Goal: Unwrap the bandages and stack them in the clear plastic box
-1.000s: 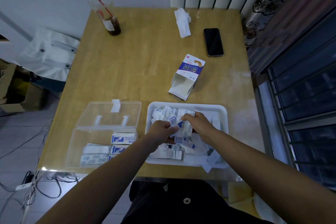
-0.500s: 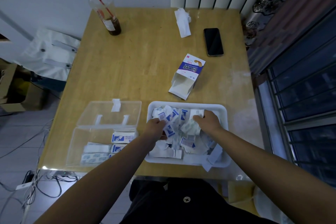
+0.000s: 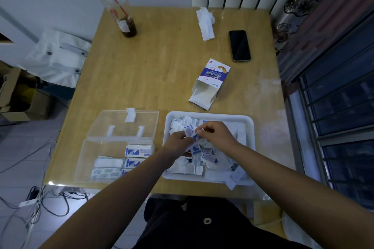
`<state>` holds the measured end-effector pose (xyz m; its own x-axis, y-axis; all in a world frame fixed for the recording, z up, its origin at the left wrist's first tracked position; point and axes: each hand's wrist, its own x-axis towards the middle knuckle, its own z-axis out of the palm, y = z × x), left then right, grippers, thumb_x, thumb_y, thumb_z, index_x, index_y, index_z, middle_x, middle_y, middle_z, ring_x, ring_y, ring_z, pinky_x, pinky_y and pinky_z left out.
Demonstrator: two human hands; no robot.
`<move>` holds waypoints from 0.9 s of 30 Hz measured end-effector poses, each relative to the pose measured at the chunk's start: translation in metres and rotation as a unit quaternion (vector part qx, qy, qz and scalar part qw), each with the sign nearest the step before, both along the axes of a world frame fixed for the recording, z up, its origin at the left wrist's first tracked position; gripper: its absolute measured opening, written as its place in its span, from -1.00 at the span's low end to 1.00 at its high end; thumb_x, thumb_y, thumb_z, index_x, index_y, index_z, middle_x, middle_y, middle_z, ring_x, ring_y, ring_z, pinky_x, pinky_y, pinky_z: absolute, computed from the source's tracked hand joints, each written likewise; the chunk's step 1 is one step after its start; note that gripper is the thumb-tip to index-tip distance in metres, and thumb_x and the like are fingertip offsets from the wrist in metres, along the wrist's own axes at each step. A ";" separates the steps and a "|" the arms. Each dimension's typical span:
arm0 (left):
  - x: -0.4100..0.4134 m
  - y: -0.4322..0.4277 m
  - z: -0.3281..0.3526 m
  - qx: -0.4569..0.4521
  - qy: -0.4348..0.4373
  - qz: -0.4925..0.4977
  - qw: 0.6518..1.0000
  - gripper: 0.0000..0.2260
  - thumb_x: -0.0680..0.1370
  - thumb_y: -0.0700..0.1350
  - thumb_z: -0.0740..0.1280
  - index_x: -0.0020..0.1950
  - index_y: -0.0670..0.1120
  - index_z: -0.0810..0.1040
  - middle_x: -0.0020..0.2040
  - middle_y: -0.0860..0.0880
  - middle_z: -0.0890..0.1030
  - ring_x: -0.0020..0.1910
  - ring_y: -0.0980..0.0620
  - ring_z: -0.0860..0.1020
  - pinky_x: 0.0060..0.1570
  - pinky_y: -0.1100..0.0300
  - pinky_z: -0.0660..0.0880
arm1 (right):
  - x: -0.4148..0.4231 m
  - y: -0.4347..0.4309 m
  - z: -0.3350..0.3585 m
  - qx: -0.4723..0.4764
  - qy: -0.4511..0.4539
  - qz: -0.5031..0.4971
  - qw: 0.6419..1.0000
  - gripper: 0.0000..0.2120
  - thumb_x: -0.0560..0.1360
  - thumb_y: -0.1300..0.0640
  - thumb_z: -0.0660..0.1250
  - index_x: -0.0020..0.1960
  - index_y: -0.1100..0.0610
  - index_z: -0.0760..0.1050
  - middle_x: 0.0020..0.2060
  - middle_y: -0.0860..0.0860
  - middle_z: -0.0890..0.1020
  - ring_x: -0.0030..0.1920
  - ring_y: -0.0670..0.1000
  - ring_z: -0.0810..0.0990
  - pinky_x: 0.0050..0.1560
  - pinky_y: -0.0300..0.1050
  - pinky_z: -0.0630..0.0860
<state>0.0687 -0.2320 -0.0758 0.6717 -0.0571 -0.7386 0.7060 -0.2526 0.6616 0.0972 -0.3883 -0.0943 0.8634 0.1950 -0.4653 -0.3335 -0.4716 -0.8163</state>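
Bandage (image 3: pixel 189 132), one, is pinched by the curled fingers of the left hand (image 3: pixel 178 142) and right hand (image 3: pixel 217 133) over the white tray (image 3: pixel 248 127), whose heap (image 3: pixel 210 159) is too jumbled to be counted. Left of the tray, five stacked bandages (image 3: pixel 138 150) are seen in the clear plastic box (image 3: pixel 97 159), partly hidden by a forearm.

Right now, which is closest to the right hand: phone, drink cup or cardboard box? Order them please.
From the right hand, which pinches a bandage:
1. Cardboard box, just ahead.
2. Phone, far right.
3. Drink cup, far left.
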 end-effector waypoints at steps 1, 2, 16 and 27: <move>0.000 0.002 -0.001 0.005 -0.005 -0.002 1.000 -0.81 0.57 -0.24 0.22 0.12 -0.25 0.54 -0.03 -0.20 0.60 -0.16 -0.03 0.59 -0.21 0.17 0.59 | 0.001 0.001 -0.001 0.000 0.002 0.003 1.000 -0.88 0.52 0.18 0.37 -0.02 0.20 0.65 -0.18 0.01 0.66 -0.27 -0.16 0.53 -0.23 -0.37 0.45; -0.001 0.003 -0.001 0.014 -0.009 0.001 1.000 -0.83 0.56 -0.25 0.22 0.10 -0.23 0.55 -0.04 -0.19 0.60 -0.18 -0.01 0.59 -0.24 0.19 0.58 | 0.002 0.002 -0.002 -0.001 0.002 -0.006 1.000 -0.89 0.52 0.17 0.37 -0.02 0.18 0.64 -0.15 0.03 0.67 -0.26 -0.14 0.55 -0.23 -0.34 0.47; 0.005 0.019 -0.023 0.086 0.016 0.059 0.994 -0.78 0.57 -0.13 0.22 0.04 -0.25 0.56 0.00 -0.29 0.63 -0.03 -0.20 0.64 -0.11 -0.03 0.63 | 0.012 -0.022 -0.022 -0.326 -0.060 0.120 0.936 -0.77 0.52 -0.02 0.32 0.06 0.11 0.45 -0.14 0.05 0.60 -0.09 0.08 0.59 -0.19 -0.06 0.47; 0.009 0.020 -0.026 0.065 0.059 0.071 0.994 -0.84 0.60 -0.18 0.18 0.05 -0.19 0.53 -0.06 -0.18 0.59 -0.16 -0.07 0.58 -0.29 0.21 0.56 | 0.010 0.013 -0.038 -0.306 -0.028 0.055 0.950 -0.51 0.39 -0.07 0.48 0.13 0.12 0.33 -0.01 0.03 0.50 -0.05 0.09 0.55 -0.19 -0.10 0.36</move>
